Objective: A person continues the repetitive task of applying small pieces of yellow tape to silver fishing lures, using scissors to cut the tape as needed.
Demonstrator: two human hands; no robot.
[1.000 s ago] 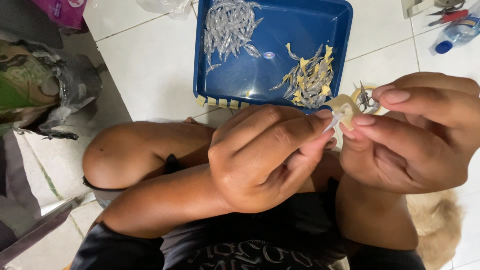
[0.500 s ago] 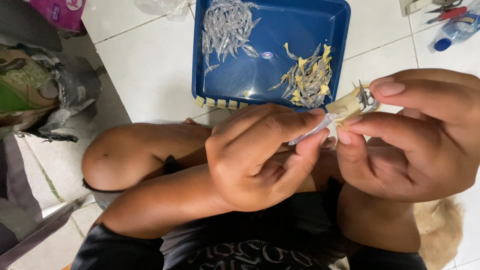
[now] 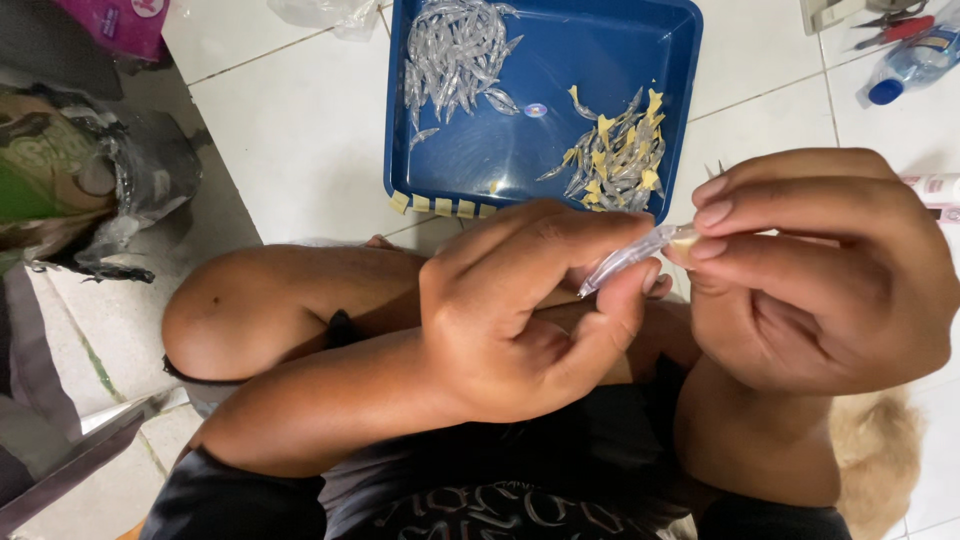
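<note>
A small clear, fish-shaped plastic lure is held between both hands above my lap. My left hand pinches its pointed tail end with thumb and forefinger. My right hand grips its other end, where a bit of yellow tape shows. Beyond them a blue tray lies on the white tiled floor. It holds a pile of bare clear lures at the upper left and a pile of yellow-taped lures at the right. Short yellow tape strips hang on the tray's near rim.
My bent knee lies left of the hands. A crumpled bag sits at the left. A clear bottle with a blue cap and red-handled scissors lie at the top right. Tan fur shows at the lower right.
The yellow tape that stuck out between my fingertips is now mostly covered by my right fingers. The clear lure body now shows longer between the hands.
</note>
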